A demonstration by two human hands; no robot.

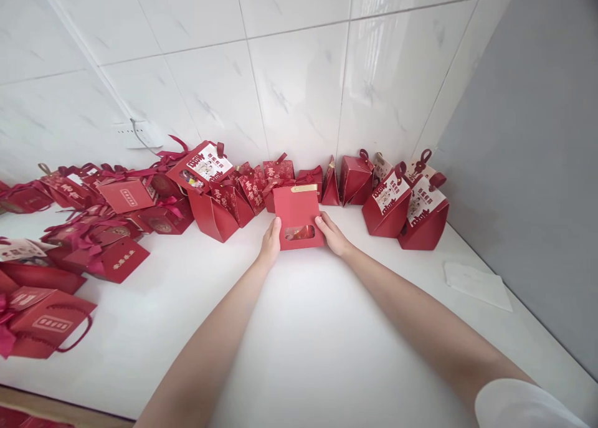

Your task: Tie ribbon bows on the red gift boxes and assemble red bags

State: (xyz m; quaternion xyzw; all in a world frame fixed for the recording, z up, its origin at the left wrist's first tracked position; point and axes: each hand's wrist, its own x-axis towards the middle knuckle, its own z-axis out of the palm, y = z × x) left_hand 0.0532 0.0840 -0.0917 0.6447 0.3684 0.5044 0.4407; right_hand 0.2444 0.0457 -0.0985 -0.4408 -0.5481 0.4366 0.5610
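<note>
A red gift box (299, 207) with a clear oval window near its bottom stands upright between my hands at the middle of the table. Something wrapped shows through the window, too small to name. My left hand (271, 241) grips the box's left side, thumb on the front edge. On the opposite side, my right hand (331, 233) holds it the same way, its other fingers partly hidden behind. Directly behind the box are patterned red gift boxes (279, 169), partly covered by it.
Red boxes with ribbon loops (425, 213) stand at the right, near a grey panel (537, 154). A white paper (477, 285) lies in front of them. Many ribboned boxes (116, 260) crowd the left. A tiled wall (299, 85) with a socket (136, 135) closes off the back.
</note>
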